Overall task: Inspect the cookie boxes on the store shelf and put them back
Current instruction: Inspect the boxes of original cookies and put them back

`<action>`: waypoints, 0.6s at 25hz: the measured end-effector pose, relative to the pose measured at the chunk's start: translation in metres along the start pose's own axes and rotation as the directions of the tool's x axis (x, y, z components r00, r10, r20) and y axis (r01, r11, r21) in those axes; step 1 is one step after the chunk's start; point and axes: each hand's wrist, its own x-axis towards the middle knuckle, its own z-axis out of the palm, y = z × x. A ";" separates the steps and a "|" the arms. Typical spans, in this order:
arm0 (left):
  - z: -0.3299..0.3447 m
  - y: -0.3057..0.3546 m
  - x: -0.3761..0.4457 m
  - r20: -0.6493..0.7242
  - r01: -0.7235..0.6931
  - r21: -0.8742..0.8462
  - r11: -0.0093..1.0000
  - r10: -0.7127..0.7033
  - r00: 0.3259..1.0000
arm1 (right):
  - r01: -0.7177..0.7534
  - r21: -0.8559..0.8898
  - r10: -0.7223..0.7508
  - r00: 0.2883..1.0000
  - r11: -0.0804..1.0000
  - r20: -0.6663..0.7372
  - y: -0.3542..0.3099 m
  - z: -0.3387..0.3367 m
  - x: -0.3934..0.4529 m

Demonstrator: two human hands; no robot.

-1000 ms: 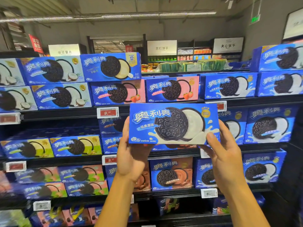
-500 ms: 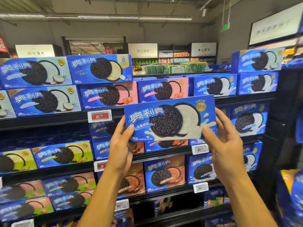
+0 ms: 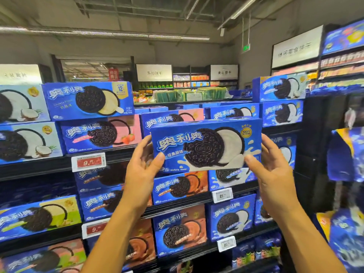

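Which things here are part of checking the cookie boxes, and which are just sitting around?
Part of the job:
- blue cookie box, held up at its two ends
- left hand and right hand, gripping it
- shelf with the other cookie boxes

Just there:
- red price tag
- white aisle signs far back
- green packs behind the shelf

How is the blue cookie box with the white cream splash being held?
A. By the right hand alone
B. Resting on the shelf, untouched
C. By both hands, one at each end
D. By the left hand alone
C: the left hand and right hand each grip an end of the blue cookie box with the white cream splash, in front of the shelves.
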 end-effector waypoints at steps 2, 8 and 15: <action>0.016 0.000 0.014 0.022 -0.055 0.045 0.997 0.054 0.998 | -0.005 -0.055 0.006 1.000 0.998 0.012 0.007 -0.013 0.024; 0.085 -0.004 0.064 0.021 -0.139 0.142 0.980 0.138 0.990 | 0.001 -0.182 -0.009 0.999 0.983 -0.039 0.017 -0.056 0.104; 0.144 -0.016 0.138 -0.007 -0.150 0.249 0.957 0.157 0.988 | 0.042 -0.253 -0.042 0.999 0.966 0.004 0.027 -0.083 0.204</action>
